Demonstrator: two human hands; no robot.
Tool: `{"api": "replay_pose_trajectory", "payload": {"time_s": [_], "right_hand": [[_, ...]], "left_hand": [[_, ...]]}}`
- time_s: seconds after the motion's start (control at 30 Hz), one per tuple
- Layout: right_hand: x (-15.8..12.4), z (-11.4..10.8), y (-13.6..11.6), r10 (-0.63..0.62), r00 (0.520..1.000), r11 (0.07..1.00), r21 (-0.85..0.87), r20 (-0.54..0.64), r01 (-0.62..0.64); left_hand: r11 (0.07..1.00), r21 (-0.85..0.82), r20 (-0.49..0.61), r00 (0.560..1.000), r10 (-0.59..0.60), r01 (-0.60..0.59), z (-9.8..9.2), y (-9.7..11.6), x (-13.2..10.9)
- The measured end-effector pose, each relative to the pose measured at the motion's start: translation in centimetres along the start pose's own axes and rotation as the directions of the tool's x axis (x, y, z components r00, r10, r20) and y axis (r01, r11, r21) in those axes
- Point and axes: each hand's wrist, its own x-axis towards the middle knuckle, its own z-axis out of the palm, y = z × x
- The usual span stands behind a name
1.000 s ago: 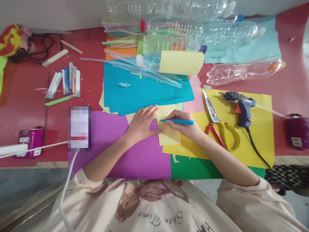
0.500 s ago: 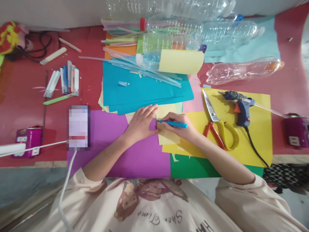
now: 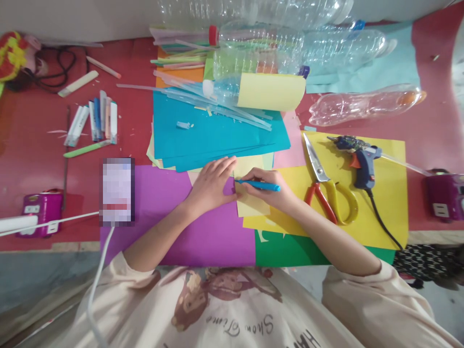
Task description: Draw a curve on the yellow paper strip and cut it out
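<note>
While the right hand [image 3: 273, 196] pinches a blue pen [image 3: 265, 185], I judge the left hand [image 3: 213, 186] (thumb spread) steadies pale-yellow paper [image 3: 253, 207].

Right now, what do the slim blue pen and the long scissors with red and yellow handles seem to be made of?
The slim blue pen in the right hand: probably smooth plastic, judging by its even colour. The scissors: blades likely polished metal, silvery and shiny; handles perhaps plastic or coated metal, smooth, brightly coloured.

The pen [image 3: 266, 185] is blue, the small paper [image 3: 249, 207] pale yellow, the large sheet [image 3: 213, 239] purple.
</note>
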Motion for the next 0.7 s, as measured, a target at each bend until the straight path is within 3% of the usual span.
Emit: {"api": "replay_pose_trajectory", "payload": {"time_s": [0.1, 0.27, 0.53, 0.7], "right_hand": [[0.01, 0.13, -0.06, -0.015, 1.0, 1.0, -0.003, -0.003, 0.015], [0.13, -0.07, 0.05, 0.001, 0.992, 1.0, -0.022, -0.126, -0.003], [0.1, 0.04, -0.1, -0.04, 0.999, 0.996, -0.078, -0.02, 0.038], [0.21, -0.02, 0.1, -0.041, 0.993, 0.997, -0.076, -0.113, 0.032]], "left_hand": [[1.0, 0.007, 0.01, 1.0, -0.004, 0.004, -0.09, 0.05, 0.0], [1.0, 0.005, -0.015, 1.0, -0.006, 0.006, 0.07, -0.09, -0.04], [1.0, -0.001, -0.028, 0.999, 0.017, -0.017, 0.17, -0.17, -0.05], [1.0, 0.02, 0.012, 1.0, -0.024, 0.024, -0.1, 0.14, 0.06]]}}
